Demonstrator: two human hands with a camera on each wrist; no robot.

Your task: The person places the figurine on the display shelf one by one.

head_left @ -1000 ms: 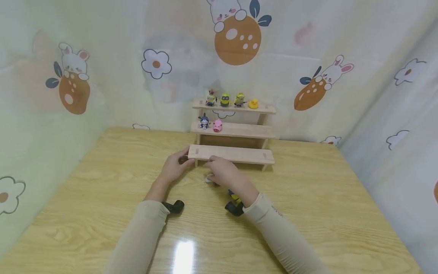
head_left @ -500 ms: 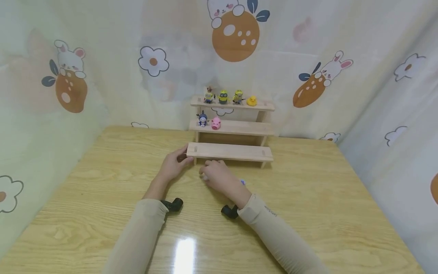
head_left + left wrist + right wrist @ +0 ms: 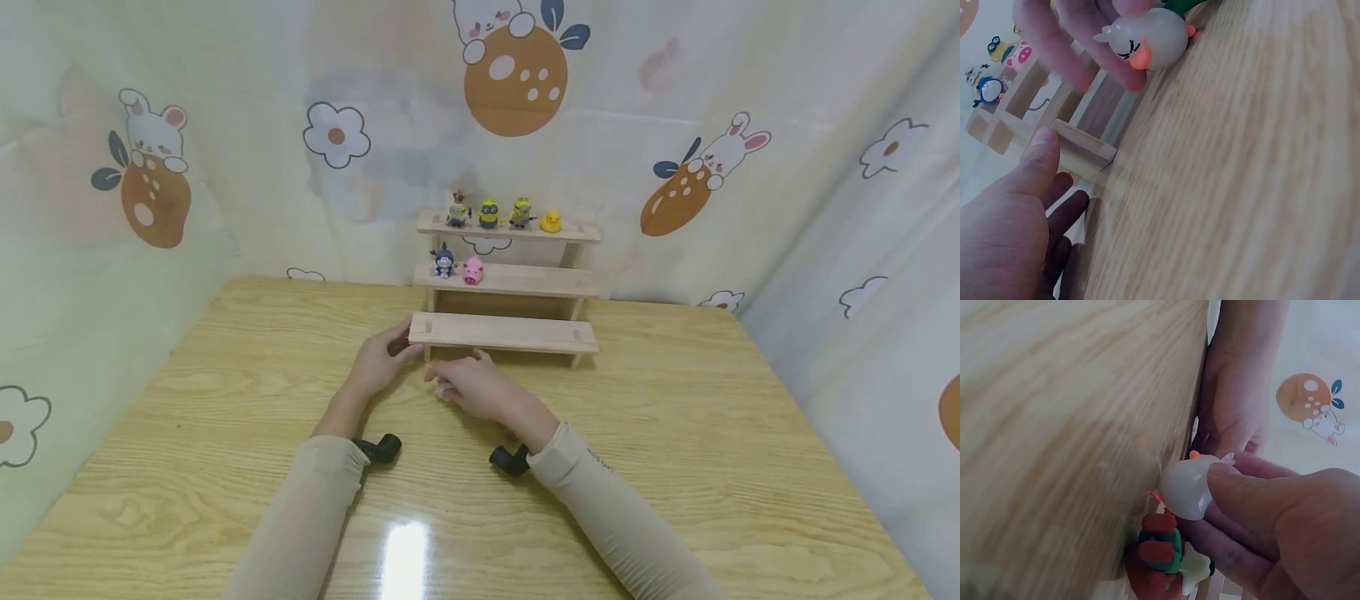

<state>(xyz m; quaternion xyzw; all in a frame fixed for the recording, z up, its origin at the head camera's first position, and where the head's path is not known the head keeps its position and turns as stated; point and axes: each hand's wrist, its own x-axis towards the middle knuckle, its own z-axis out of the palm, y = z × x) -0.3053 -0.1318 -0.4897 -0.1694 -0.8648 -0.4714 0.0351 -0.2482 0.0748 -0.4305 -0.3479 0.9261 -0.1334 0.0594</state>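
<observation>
**White toy duck (image 3: 1157, 40) pinched in the right hand (image 3: 480, 387), in front of a wooden stand (image 3: 540, 281)**

The right hand holds the duck between thumb and fingers, low over the tabletop (image 3: 675, 467); whether the duck's feet touch the wood, I cannot tell. It has an orange beak and black, lash-like eyes. Further out, the left hand (image 3: 378, 362) is at the left end of the bottom shelf (image 3: 517, 332), thumb in front, some fingers behind; whether it grips or merely rests there is unclear.

This looks like the picking-up step of arranging figures on the stand. The next move probably calls for lifting the duck past the bottom shelf's front edge, then setting it upright, with the left hand steadying the stand.

A red-and-green toy (image 3: 1157, 550) lies just beside the duck, under the right hand, and could be nudged. On the middle shelf, at the left, are a blue figure (image 3: 443, 264) and a pink pig (image 3: 472, 271). The top shelf carries three yellow figures (image 3: 489, 214) and a yellow duck (image 3: 551, 222). Behind hangs a pale curtain (image 3: 247, 167) printed with rabbits and flowers.
</observation>
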